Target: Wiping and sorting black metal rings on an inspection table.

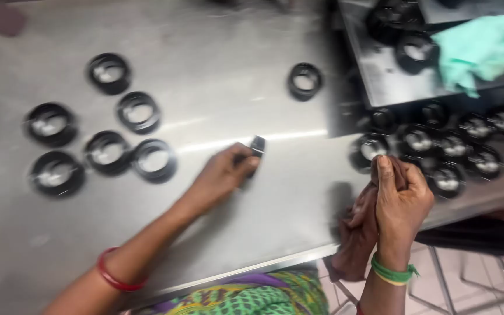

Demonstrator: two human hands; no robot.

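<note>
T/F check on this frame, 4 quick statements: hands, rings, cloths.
1. The left hand holds a black ring on edge. True.
2. The right hand is empty. False: it grips a brown cloth.
3. Six black rings lie grouped at the left of the steel table. True.
4. The cloth on the raised tray is red. False: that green cloth is mint coloured.

Left hand [220,175] pinching, right hand [401,198] fisted, raised.
</note>
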